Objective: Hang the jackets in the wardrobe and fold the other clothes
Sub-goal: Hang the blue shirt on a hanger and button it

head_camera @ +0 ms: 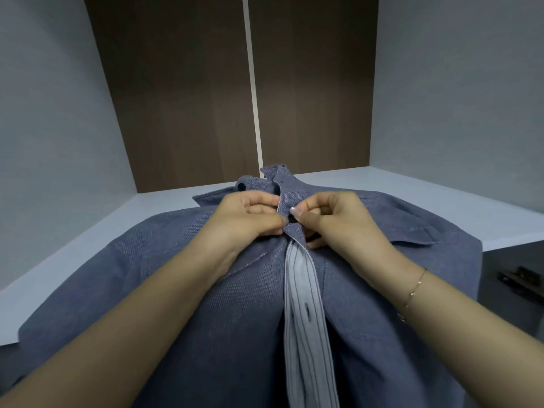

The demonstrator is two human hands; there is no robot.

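A blue denim shirt (206,290) lies front up on a pale shelf (382,187), collar toward the back. Its front hangs open below my hands, showing the striped inner placket (303,304) with buttonholes. My left hand (250,216) pinches the left placket edge just under the collar. My right hand (332,219) pinches the right edge there, fingertips at a dark button (292,219). Both hands meet at the shirt's centre line.
The shelf sits inside a wardrobe compartment with pale side walls (59,113) and a dark brown back panel (182,98) split by a white strip. A dark hinge (518,278) shows low at the right. A second dark button (241,187) sits on the collar.
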